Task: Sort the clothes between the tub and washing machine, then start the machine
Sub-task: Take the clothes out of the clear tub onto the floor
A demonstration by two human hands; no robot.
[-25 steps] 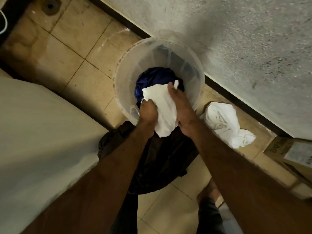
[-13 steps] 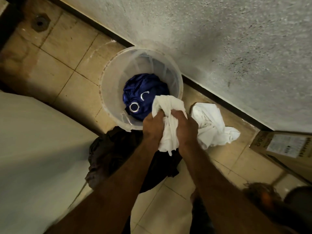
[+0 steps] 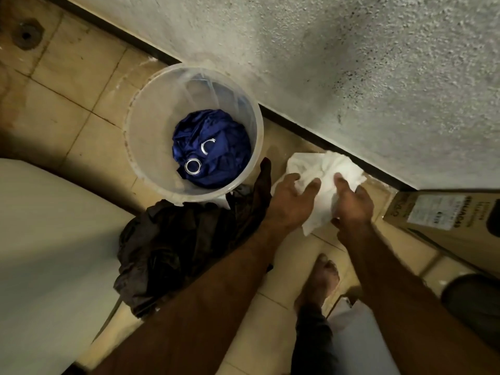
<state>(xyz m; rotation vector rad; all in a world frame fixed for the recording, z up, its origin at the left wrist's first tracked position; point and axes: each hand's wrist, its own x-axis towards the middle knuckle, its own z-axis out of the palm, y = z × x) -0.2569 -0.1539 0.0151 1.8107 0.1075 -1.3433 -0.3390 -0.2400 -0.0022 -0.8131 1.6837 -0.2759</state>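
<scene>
A translucent round tub (image 3: 130, 147) stands on the tiled floor against the wall, with a blue cloth (image 3: 216, 169) bearing two metal rings inside it. To its right, a white cloth (image 3: 322, 169) lies bunched at the foot of the wall. My left hand (image 3: 289, 201) hovers over its left side with fingers spread, the thumb touching the fabric. My right hand (image 3: 351, 204) grips a fold of the white cloth, which hangs down between both hands. A heap of dark clothes (image 3: 184, 244) lies in front of the tub. The white washing machine (image 3: 40, 253) fills the left side.
A cardboard box (image 3: 443, 220) lies on the floor at the right, against the wall. My bare foot (image 3: 319, 280) stands on the tiles below my hands. A floor drain (image 3: 27, 36) sits at the top left. A dark round object (image 3: 473, 301) is at the far right.
Both hands lifted the white cloth out of the tub and carried it right, down to the white pile by the wall. My left hand has let go and spread. The blue cloth is uncovered.
</scene>
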